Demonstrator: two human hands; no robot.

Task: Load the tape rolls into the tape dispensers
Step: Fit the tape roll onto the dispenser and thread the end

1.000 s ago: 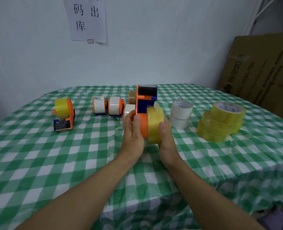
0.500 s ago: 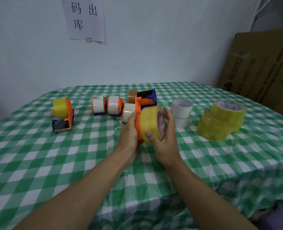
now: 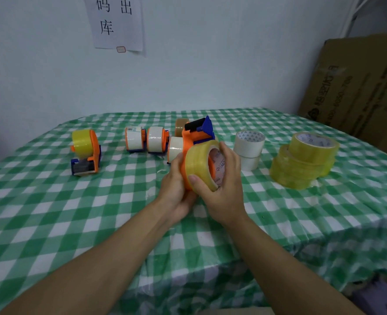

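An orange and blue tape dispenser (image 3: 193,136) is held above the middle of the table, its blue end pointing up and away. My left hand (image 3: 176,185) grips its orange body from the left. My right hand (image 3: 224,187) wraps around a clear yellowish tape roll (image 3: 198,163) that sits against the dispenser's right side, thumb on the roll's outer face. The roll's cardboard core faces right.
On the green checked tablecloth (image 3: 51,212) stand a loaded dispenser with yellow tape (image 3: 85,151) at left, two with white tape (image 3: 146,139), a white roll (image 3: 174,148), a brown roll (image 3: 180,127), stacked white rolls (image 3: 248,148) and a pile of yellow rolls (image 3: 304,160). A cardboard box (image 3: 358,87) leans at right.
The dispenser has tilted so its blue end leans right. My right hand moved from under the roll to around its open side, and the roll's core now shows.
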